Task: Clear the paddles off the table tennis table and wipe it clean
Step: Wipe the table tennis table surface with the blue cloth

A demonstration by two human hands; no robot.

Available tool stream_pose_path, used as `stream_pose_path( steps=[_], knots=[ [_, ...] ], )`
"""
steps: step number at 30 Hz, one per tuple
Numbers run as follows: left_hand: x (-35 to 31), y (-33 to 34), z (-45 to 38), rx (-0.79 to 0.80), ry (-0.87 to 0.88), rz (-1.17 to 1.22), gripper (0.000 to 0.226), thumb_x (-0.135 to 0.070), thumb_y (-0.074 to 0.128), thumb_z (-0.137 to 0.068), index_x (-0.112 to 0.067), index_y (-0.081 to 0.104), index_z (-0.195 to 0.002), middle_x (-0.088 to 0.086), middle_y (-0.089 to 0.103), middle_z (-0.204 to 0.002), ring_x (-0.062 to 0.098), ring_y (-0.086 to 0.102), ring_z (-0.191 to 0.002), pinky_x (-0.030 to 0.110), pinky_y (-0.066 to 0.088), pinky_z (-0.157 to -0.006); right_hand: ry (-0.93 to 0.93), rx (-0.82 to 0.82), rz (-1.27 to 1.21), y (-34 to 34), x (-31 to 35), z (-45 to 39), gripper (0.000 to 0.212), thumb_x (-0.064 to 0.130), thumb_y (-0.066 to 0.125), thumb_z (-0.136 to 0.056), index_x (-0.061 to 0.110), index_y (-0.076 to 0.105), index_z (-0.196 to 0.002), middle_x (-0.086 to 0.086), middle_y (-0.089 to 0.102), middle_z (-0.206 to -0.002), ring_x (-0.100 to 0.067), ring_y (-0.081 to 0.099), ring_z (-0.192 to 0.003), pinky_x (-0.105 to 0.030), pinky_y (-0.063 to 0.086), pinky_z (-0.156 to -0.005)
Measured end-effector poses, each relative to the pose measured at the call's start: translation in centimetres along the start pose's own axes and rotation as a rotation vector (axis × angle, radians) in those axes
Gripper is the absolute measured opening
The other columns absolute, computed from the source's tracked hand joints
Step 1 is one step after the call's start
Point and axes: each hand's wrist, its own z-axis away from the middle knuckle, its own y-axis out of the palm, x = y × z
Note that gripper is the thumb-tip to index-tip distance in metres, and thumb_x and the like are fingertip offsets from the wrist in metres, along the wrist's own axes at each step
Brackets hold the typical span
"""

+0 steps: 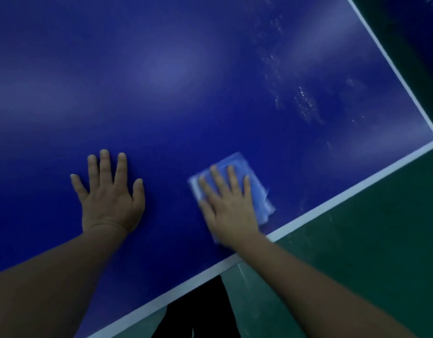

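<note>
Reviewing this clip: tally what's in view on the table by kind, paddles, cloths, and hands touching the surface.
Paddles: 0 in view
Cloths: 1, the blue cloth under the right hand
Hands on the table: 2, the left hand flat on the bare surface, the right pressing the cloth
Total: 3

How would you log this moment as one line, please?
phase: wiping | right hand: flat on blue cloth | left hand: flat on table | paddles: none visible

A folded blue cloth (255, 189) lies flat on the dark-blue table (186, 81), near its white-edged corner.
</note>
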Motion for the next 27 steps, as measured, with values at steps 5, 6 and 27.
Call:
stream_pose_path(
  steps=[5,6,27],
  knots=[
    [0.0,0.0,0.0,-0.012,0.009,0.008,0.068,-0.053,0.025,-0.102,-0.024,0.004,-0.159,0.005,-0.008,-0.167,0.023,-0.016,-0.152,0.058,-0.011,-0.119,-0.001,0.197,0.093,-1.8,-8.9,4.3,0.057,0.060,0.008,-0.099,0.042,0.005,-0.153,0.008,0.007,-0.166,-0.021,-0.010,-0.152,-0.052,-0.006,-0.121],
    [-0.1,-0.1,0.0,-0.007,0.005,0.009,0.068,-0.053,0.025,-0.101,-0.024,0.004,-0.159,0.005,-0.008,-0.167,0.024,-0.016,-0.152,0.058,-0.011,-0.120,0.150,0.206,0.095,-2.4,-11.5,3.2,0.059,0.060,0.005,-0.097,0.042,0.000,-0.152,0.008,0.002,-0.166,-0.018,-0.015,-0.150,-0.050,-0.008,-0.121],
    [-0.2,-0.2,0.0,-0.027,0.022,0.022,0.076,-0.060,0.013,-0.092,-0.023,0.007,-0.159,0.007,-0.004,-0.167,0.025,-0.014,-0.153,0.058,-0.009,-0.119,0.808,0.040,-0.064,-4.4,-16.9,-0.8,0.057,0.053,0.011,-0.103,0.038,0.002,-0.158,0.006,-0.005,-0.167,-0.024,-0.009,-0.153,-0.058,-0.005,-0.120]
  ],
)
